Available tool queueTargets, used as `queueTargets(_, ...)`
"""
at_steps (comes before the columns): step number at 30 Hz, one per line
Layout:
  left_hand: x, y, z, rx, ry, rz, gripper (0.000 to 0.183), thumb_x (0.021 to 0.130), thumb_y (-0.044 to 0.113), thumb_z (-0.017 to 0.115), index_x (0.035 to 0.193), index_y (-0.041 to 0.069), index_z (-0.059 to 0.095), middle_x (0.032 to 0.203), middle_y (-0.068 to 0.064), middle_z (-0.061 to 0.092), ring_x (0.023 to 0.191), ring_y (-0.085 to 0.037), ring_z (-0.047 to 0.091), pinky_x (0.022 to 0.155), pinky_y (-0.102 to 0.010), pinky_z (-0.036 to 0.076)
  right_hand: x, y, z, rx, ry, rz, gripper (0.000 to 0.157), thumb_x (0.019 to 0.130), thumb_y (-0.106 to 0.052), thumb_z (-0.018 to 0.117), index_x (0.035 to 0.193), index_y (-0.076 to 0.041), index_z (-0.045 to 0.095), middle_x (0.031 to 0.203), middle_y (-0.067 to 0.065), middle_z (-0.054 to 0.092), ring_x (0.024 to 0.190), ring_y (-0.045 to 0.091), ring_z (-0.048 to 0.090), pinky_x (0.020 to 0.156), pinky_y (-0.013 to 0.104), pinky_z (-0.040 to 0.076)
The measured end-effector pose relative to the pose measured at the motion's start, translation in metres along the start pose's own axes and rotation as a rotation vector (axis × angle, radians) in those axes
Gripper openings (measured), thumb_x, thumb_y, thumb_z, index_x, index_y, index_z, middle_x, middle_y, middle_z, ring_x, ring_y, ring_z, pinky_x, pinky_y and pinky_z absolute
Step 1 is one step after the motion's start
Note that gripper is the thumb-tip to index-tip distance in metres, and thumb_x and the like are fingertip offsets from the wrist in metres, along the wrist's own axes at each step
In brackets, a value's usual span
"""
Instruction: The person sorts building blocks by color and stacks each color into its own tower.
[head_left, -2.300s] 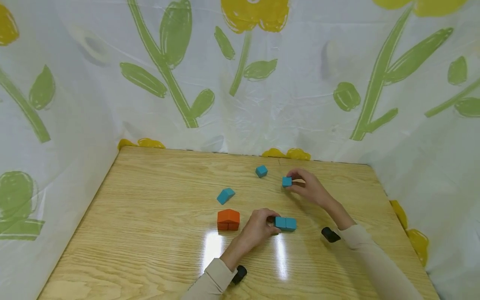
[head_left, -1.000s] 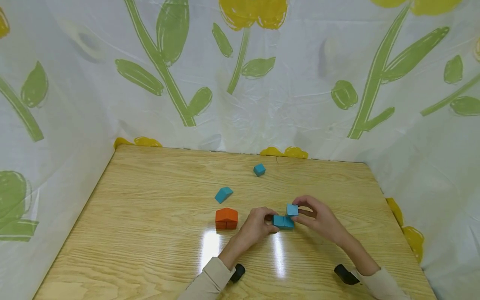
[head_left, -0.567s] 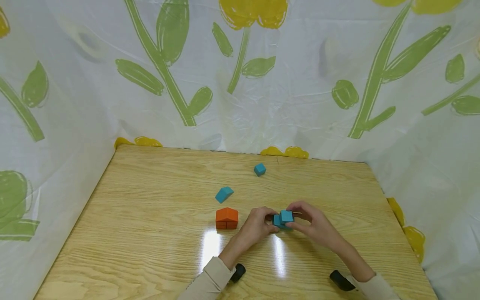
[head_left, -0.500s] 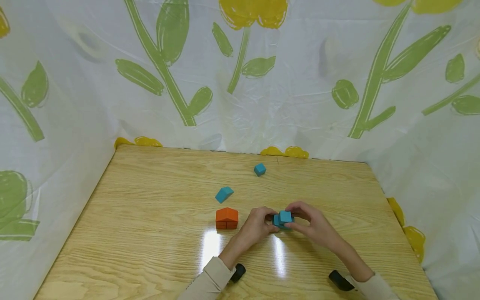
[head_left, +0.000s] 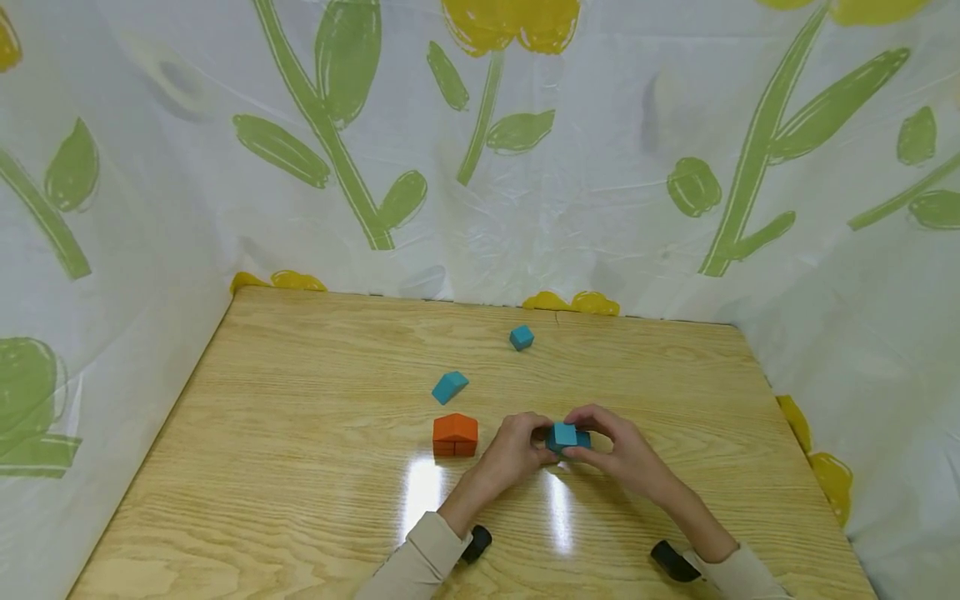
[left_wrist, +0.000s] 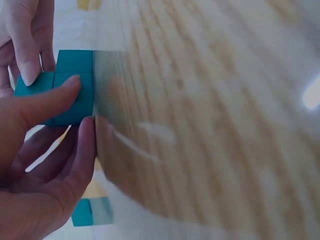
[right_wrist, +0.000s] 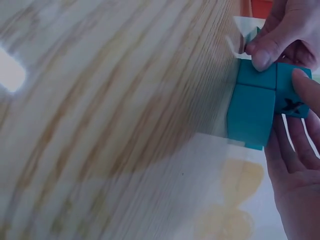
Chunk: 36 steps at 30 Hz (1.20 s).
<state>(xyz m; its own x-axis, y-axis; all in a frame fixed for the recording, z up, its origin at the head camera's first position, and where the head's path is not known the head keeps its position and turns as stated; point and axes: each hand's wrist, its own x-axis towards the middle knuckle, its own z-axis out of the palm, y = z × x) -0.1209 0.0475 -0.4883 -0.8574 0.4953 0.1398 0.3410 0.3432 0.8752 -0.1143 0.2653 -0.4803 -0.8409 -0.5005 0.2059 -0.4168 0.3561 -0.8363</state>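
Two blue cubes (right_wrist: 250,112) stand side by side on the wooden table (head_left: 315,500). My left hand (head_left: 512,450) pinches the left one (left_wrist: 80,105) between thumb and fingers. On top of that left cube sits a third blue cube (head_left: 565,434), gripped by the thumb and fingers of my right hand (head_left: 630,450). A dark X-like mark shows on the upper cube (right_wrist: 292,102) in the right wrist view. Both hands' fingers partly cover the cubes in the head view.
Left of my left hand stands an orange block house (head_left: 455,435) with a peaked top. Behind it lies a blue wedge-like block (head_left: 450,387). Farther back is a loose blue cube (head_left: 521,337). A flowered white cloth (head_left: 585,192) borders the table's back and sides.
My right hand has brought the third cube from the back right, over the right cube, then leftward onto the left cube. My left hand keeps its hold on the lower cube.
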Motion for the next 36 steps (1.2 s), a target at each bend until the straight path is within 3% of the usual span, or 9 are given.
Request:
queueTargets(6,0.000,0.001,-0.002,-0.018,-0.029,0.020,0.029,0.086,0.003,0.083,0.113,0.000,0.074,0.108,-0.009,0.075,0.097,-0.015,0.068,0.088,-0.029,0.058,0.000,0.001,-0.001,-0.001,-0.007,-0.004,0.037,0.089,-0.004,0.080,0.122,-0.011,0.063,0.116,0.001,0.066,0.110,0.016,0.065,0.099,0.047,0.054)
queueTargets(14,0.002,0.004,-0.003,-0.010,-0.024,-0.017,0.017,0.087,0.004,0.083,0.103,0.002,0.077,0.097,-0.005,0.076,0.088,-0.012,0.068,0.081,-0.023,0.056,0.005,0.000,-0.010,-0.056,-0.036,0.025,0.037,0.093,-0.011,0.077,0.127,-0.006,0.062,0.123,0.008,0.066,0.118,0.022,0.062,0.103,0.049,0.051)
queueTargets(19,0.003,0.004,-0.002,-0.007,-0.025,-0.043,0.014,0.084,0.004,0.085,0.095,0.003,0.076,0.092,-0.004,0.075,0.084,-0.011,0.066,0.077,-0.020,0.054,0.022,-0.004,-0.026,-0.106,0.016,0.038,0.029,0.101,-0.009,0.066,0.129,-0.002,0.062,0.125,0.016,0.066,0.118,0.024,0.063,0.104,0.042,0.051)
queueTargets(25,0.002,0.004,-0.001,-0.004,-0.017,-0.059,0.016,0.083,0.003,0.086,0.096,0.003,0.078,0.092,-0.002,0.075,0.087,-0.011,0.067,0.080,-0.022,0.055,0.046,-0.001,-0.040,-0.160,0.052,-0.026,0.027,0.100,-0.004,0.067,0.126,0.000,0.064,0.121,0.017,0.068,0.114,0.028,0.065,0.101,0.038,0.053)
queueTargets(36,0.002,0.005,-0.002,-0.028,-0.020,-0.077,0.018,0.083,0.003,0.086,0.099,0.004,0.079,0.095,-0.001,0.076,0.091,-0.008,0.067,0.085,-0.023,0.056,0.079,0.011,-0.050,-0.178,0.074,-0.058,0.027,0.096,-0.001,0.071,0.123,0.002,0.065,0.118,0.015,0.068,0.111,0.032,0.066,0.097,0.047,0.054)
